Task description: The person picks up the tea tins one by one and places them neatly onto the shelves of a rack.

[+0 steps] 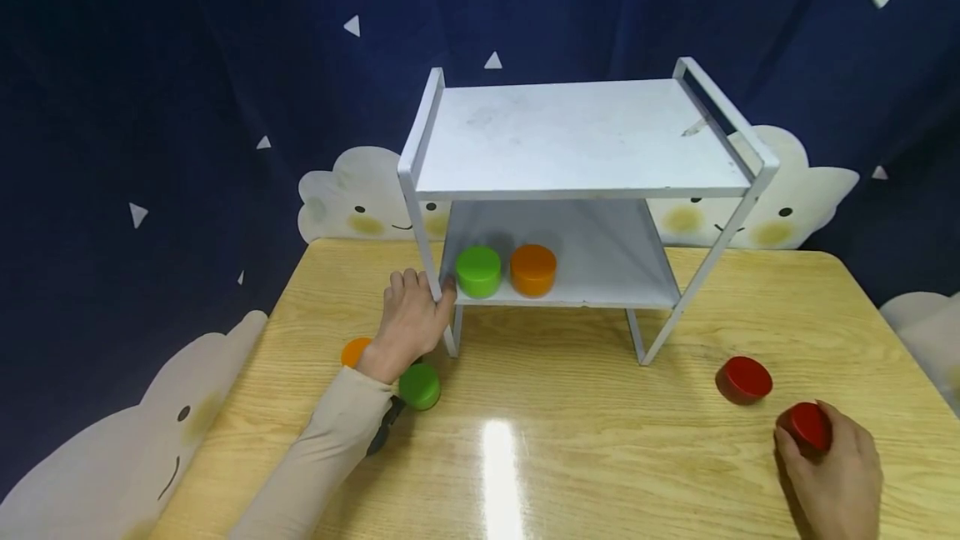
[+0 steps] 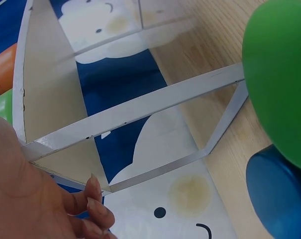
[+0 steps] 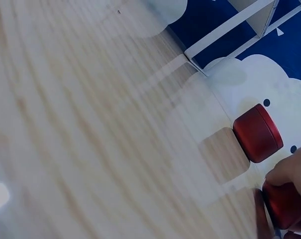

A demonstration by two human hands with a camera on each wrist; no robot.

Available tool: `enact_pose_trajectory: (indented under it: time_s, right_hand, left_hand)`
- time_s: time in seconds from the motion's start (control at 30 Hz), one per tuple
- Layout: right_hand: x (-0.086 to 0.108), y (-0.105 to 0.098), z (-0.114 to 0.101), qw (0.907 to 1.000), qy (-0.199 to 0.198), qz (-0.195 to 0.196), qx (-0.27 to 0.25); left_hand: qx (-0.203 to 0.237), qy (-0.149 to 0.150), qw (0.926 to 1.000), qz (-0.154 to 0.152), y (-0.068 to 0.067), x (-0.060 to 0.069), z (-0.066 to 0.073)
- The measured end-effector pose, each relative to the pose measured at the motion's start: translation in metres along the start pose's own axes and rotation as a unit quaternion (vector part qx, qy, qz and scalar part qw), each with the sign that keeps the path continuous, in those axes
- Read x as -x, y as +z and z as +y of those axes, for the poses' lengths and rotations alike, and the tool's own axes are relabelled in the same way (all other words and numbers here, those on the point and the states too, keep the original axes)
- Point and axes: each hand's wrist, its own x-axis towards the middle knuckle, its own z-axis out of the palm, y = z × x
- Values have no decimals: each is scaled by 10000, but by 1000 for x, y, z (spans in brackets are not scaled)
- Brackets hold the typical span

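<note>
At the left front post of a white two-tier shelf point(image 1: 581, 138), my left hand point(image 1: 411, 315) grips the frame, thumb on the inner side and fingers outside. Beside that thumb, a light green round tin point(image 1: 478, 272) stands on the lower tier, with an orange tin point(image 1: 533, 270) to its right. My right hand point(image 1: 836, 473) pinches a red round tin point(image 1: 808, 427) at the right of the table. Another red tin point(image 1: 744, 380) stands just beyond it. The right wrist view shows the held red tin point(image 3: 285, 204) partly hidden by fingers.
Near my left forearm stand a green tin point(image 1: 419, 387) and an orange tin point(image 1: 356, 352), partly covered by the arm. A blue tin point(image 2: 279, 191) shows in the left wrist view. Behind the wooden table point(image 1: 570, 440) hang a dark blue curtain point(image 1: 225, 40) and cloud-shaped panels point(image 1: 352, 198).
</note>
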Motion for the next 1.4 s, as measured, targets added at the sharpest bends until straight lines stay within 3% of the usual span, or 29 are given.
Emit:
enact_pose_trajectory:
  time_s: [0.57,0.87,1.1,1.4]
  right_hand:
    - [0,-2,-9,9995,-282,136,-86]
    - [0,-4,-18,9999,-34,-121,23]
    - [2,-3,-25,9965,-745,268,-254]
    - [1,-2,-34,9899,-1269,459,-438]
  left_hand:
    - [-68,-127,9999,-1,-3,0,1]
    - [-113,-118,9999,-46,-3,0,2]
    - [-124,-148,9998,-31,-3,1,2]
    - [-102,-194,9997,-96,-3,0,3]
